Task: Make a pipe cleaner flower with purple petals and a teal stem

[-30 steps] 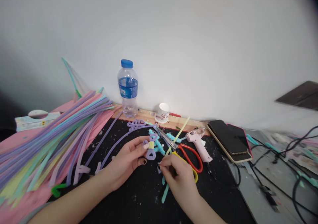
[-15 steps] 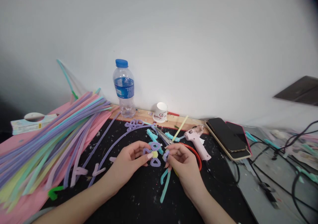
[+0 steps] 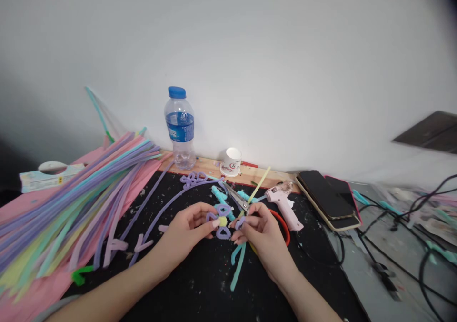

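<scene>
Between thumb and fingers, my left hand (image 3: 193,226) pinches a pipe-cleaner flower (image 3: 223,233) with purple looped petals and a yellow centre (image 3: 223,221). My right hand (image 3: 261,229) is closed on a small purple pipe-cleaner loop (image 3: 240,223), close to the flower's right side; whether the two touch is hard to tell. Below the right fingers, teal pipe-cleaner pieces (image 3: 238,269) lie on the black mat. Just behind my hands are scissors (image 3: 238,198) with red handles, partly hidden by the right hand, and twisted turquoise pipe cleaners (image 3: 219,195).
A large bundle of pastel pipe cleaners (image 3: 93,193) lies at left. At the back stand a water bottle (image 3: 180,131) and a paper cup (image 3: 231,162). To the right are a pink glue gun (image 3: 285,203), phones (image 3: 326,196) and black cables (image 3: 389,226). Purple loops (image 3: 193,179) lie behind.
My right fingers have shifted their grip on the small purple loop, turning it and bringing it slightly nearer the flower. The left hand keeps its hold almost unmoved.
</scene>
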### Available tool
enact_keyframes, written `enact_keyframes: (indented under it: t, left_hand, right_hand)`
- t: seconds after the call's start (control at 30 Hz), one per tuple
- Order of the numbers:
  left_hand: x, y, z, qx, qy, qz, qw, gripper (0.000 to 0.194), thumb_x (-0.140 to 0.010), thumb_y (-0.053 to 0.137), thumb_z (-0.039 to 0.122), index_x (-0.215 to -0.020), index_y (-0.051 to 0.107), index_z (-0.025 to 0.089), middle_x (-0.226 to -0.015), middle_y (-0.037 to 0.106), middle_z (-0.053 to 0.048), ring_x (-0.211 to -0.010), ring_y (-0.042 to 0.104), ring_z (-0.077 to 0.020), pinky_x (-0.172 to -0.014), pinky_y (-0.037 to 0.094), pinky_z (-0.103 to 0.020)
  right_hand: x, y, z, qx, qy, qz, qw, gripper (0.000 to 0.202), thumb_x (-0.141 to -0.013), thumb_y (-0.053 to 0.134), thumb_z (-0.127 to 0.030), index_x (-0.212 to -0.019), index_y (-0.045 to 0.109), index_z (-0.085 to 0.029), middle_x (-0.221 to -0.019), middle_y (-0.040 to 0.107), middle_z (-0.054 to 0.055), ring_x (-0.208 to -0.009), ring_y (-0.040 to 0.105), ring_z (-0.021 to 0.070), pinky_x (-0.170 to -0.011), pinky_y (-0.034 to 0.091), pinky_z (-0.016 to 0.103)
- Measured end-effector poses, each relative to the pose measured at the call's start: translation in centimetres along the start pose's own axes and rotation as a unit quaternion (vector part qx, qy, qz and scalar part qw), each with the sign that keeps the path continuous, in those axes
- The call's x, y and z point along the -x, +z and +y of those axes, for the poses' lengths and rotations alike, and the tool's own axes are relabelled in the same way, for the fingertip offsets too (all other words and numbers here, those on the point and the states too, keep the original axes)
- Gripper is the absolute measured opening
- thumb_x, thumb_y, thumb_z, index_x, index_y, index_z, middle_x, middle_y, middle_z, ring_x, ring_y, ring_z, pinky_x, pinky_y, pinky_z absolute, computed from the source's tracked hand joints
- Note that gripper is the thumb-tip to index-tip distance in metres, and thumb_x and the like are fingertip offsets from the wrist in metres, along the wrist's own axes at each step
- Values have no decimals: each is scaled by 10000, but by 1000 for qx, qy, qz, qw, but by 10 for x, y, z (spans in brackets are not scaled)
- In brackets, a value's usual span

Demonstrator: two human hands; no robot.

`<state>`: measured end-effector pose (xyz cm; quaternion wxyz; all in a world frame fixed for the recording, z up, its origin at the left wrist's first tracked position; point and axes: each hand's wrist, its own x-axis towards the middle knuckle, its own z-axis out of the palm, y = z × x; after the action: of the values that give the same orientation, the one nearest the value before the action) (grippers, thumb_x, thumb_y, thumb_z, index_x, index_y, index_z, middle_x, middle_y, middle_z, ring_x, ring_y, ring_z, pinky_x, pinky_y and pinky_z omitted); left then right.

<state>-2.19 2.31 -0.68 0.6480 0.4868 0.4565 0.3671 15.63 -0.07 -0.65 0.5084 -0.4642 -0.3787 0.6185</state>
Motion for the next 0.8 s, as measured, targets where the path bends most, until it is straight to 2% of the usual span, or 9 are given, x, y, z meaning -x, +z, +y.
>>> enact_keyframes:
  t: [0.1, 0.23, 0.4, 0.6, 0.7, 0.8]
  left_hand:
    - [0, 0, -1, 1, -1, 0, 1000, 205, -722, 674, 284, -862, 583, 164, -804, 620, -7, -706, 551, -128, -609, 475, -219]
    - [0, -1, -2, 3, -2, -2, 1000, 228, -731, 667, 299, -896, 583, 165, -813, 629, -13, -708, 561, -129, -616, 478, -225]
    - [0, -2, -2, -5, 1, 3, 1000, 232, -726, 665, 299, -895, 582, 163, -808, 631, -15, -712, 567, -136, -619, 481, -233]
    - [2, 0, 1, -20, 5, 3, 1000, 206, -717, 670, 278, -864, 586, 161, -761, 615, -2, -666, 555, -131, -619, 476, -249]
    - [1, -1, -1, -21, 10, -7, 1000, 192, -720, 665, 269, -862, 592, 163, -775, 616, -10, -680, 564, -139, -617, 476, -252]
    - [0, -3, -5, -30, 24, -21, 999, 176, -734, 654, 252, -876, 602, 163, -791, 612, -13, -681, 562, -136, -619, 473, -247]
  right_hand:
    - [1, 0, -1, 3, 7, -2, 1000, 252, -701, 706, -202, -741, 457, -194, -642, 673, -33, -544, 668, 128, -524, 518, 202]
    - [1, 0, -2, 23, 2, 8, 1000, 167, -726, 699, -233, -789, 562, -161, -625, 650, -34, -578, 672, 120, -561, 527, 193]
    - [-1, -2, -1, 24, -9, 28, 999, 196, -705, 725, -279, -793, 621, -138, -619, 671, -3, -553, 656, 122, -530, 520, 197]
    - [0, -2, 0, 27, -22, 50, 998, 187, -644, 768, -226, -693, 607, -146, -491, 583, -53, -407, 480, 51, -392, 364, 142]
    - [1, -2, 0, 14, -32, 62, 997, 212, -633, 773, -227, -770, 624, -166, -546, 607, -49, -435, 488, 67, -416, 389, 165]
    - [1, -2, 1, 39, -32, 45, 998, 209, -657, 754, -232, -840, 680, -163, -575, 633, -25, -469, 522, 87, -465, 431, 196]
